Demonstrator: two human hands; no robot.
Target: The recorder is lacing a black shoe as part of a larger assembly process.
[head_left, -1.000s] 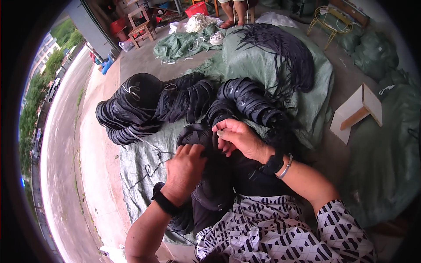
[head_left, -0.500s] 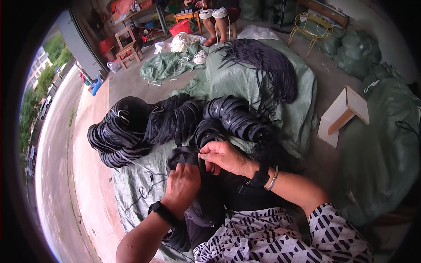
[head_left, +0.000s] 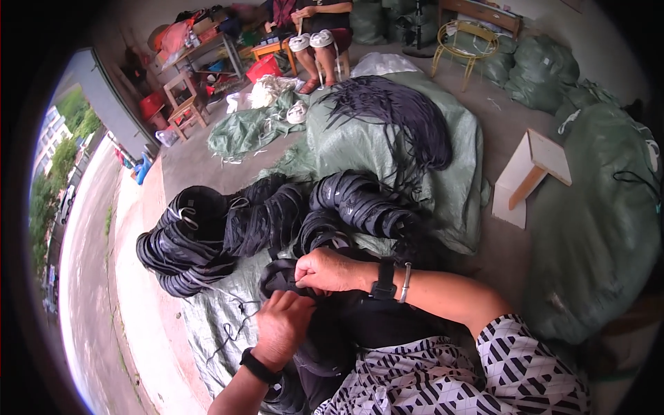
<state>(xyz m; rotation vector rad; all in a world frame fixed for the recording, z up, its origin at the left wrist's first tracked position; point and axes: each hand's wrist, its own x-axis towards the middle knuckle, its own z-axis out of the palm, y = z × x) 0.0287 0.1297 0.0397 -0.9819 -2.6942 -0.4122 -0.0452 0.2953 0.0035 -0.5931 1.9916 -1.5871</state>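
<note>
A black shoe upper [head_left: 277,274] lies over my lap, under both hands. My left hand [head_left: 283,326] is closed on its near side, fingers curled in. From the right, my right hand [head_left: 333,270] reaches across the upper with thumb and forefinger pinched together at its opening. Whatever sits in that pinch is too small and dark to make out. Just beyond my hands are stacked black shoe uppers, nested in curved rows [head_left: 356,197], with a larger bundle [head_left: 187,238] to the left. Thin dark laces [head_left: 232,325] trail over the green sheeting left of my hands.
Black laces [head_left: 404,111] lie heaped on a green-wrapped bale [head_left: 463,187] ahead. An angled wooden piece [head_left: 529,173] and large green sacks [head_left: 595,228] are at right. A seated person [head_left: 321,21] with white shoes on the knees works at the back, near a wooden chair [head_left: 183,104].
My right hand has shifted left and lower over the upper, its pinch nearer my left hand. The left hand stays at the upper, slightly lower in view. The head view has tilted up a little.
</note>
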